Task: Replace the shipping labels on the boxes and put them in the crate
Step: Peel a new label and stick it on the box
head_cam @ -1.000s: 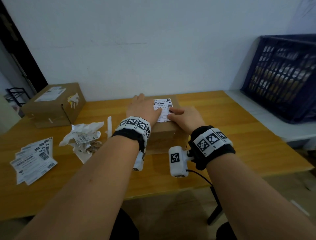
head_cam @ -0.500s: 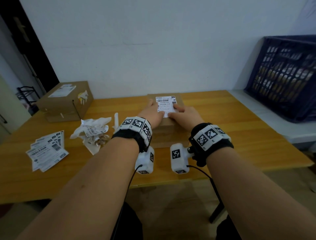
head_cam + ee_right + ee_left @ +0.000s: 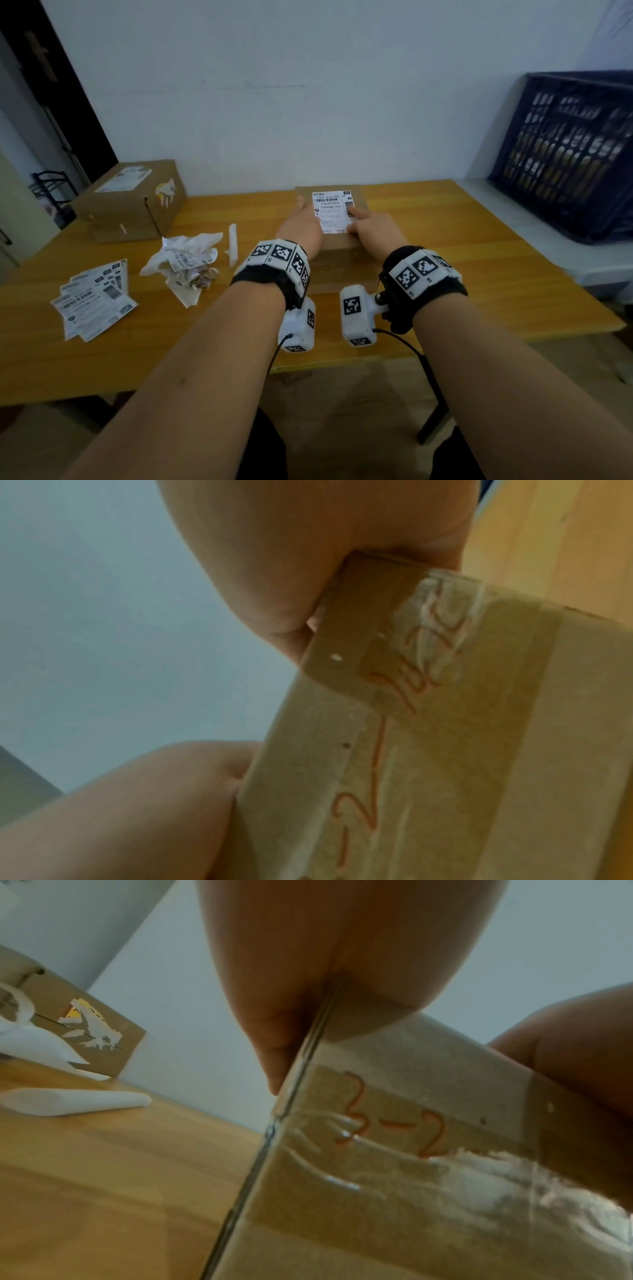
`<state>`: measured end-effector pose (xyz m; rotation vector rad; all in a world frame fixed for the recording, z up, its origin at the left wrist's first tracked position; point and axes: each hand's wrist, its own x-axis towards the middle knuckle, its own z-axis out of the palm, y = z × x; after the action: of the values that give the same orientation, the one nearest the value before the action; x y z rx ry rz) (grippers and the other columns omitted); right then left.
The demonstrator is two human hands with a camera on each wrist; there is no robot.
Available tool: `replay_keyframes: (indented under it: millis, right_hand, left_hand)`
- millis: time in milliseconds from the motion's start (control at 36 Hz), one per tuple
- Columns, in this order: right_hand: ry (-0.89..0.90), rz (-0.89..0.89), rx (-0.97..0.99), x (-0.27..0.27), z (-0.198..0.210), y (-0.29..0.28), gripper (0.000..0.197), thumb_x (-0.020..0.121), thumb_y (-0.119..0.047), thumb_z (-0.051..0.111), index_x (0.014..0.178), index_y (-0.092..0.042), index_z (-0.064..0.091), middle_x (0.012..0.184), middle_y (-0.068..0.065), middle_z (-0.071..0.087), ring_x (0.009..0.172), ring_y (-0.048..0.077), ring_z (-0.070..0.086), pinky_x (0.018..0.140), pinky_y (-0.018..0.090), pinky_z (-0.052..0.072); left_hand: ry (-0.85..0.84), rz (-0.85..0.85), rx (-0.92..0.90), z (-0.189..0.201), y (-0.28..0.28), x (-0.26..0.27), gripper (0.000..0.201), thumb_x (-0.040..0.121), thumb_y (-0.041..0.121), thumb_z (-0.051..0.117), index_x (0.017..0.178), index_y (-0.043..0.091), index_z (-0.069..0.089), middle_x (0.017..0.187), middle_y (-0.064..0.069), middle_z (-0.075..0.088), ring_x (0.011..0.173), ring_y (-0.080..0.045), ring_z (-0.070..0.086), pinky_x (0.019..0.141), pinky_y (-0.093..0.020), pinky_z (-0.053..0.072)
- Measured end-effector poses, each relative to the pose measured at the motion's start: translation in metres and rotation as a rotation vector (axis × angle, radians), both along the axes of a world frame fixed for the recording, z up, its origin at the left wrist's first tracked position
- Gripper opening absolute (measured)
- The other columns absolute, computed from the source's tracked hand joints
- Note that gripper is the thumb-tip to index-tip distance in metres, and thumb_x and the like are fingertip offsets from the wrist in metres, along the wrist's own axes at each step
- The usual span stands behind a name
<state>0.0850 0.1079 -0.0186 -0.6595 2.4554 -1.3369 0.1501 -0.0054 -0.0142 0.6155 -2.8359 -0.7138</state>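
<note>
A small brown cardboard box [image 3: 337,240] stands on the wooden table [image 3: 462,274] in front of me, with a white shipping label [image 3: 333,210] on its top. My left hand [image 3: 303,221] lies flat on the box top along the label's left edge. On the other side my right hand [image 3: 370,228] rests on the top, its index finger pressing the label's right edge. In the left wrist view the box side [image 3: 411,1150] shows clear tape and red writing under my palm [image 3: 342,961]. The right wrist view shows the same taped side [image 3: 462,750].
A second, larger box [image 3: 133,202] with a label stands at the back left. A dark blue crate [image 3: 565,150] sits on a grey ledge to the right. Crumpled old labels [image 3: 185,263], a white backing strip [image 3: 233,243] and a fan of fresh labels [image 3: 96,298] lie on the left.
My left hand has slid off the label toward its left edge, uncovering it. The right hand stays at the label's right side. My head has moved back, so the view is wider.
</note>
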Motion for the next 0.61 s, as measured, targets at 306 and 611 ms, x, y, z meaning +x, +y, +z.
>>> replay_keyframes:
  millis: [306,611]
  right_hand:
    - [-0.228,-0.175,-0.075,0.000,-0.008,0.004,0.011,0.096,-0.020,0.055,0.099,-0.011,0.049,0.093,0.002,0.055,0.080,0.015,0.052,0.071,0.027,0.046]
    - [-0.232,-0.192,-0.228,-0.003,0.001,0.011,0.055,0.083,-0.014,0.067,0.133,-0.012,0.042,0.120,0.005,0.058,0.104,0.020,0.056,0.091,0.036,0.049]
  left_hand:
    - [-0.001,0.265,0.265,-0.002,0.004,0.007,0.052,0.103,0.042,0.028,0.136,0.004,0.043,0.103,-0.013,0.054,0.075,-0.018,0.054,0.061,-0.025,0.039]
    - [0.290,0.251,0.533,-0.002,-0.004,0.017,0.048,0.096,0.032,0.054,0.137,0.013,0.039,0.134,-0.004,0.055,0.105,-0.019,0.058,0.088,-0.035,0.050]
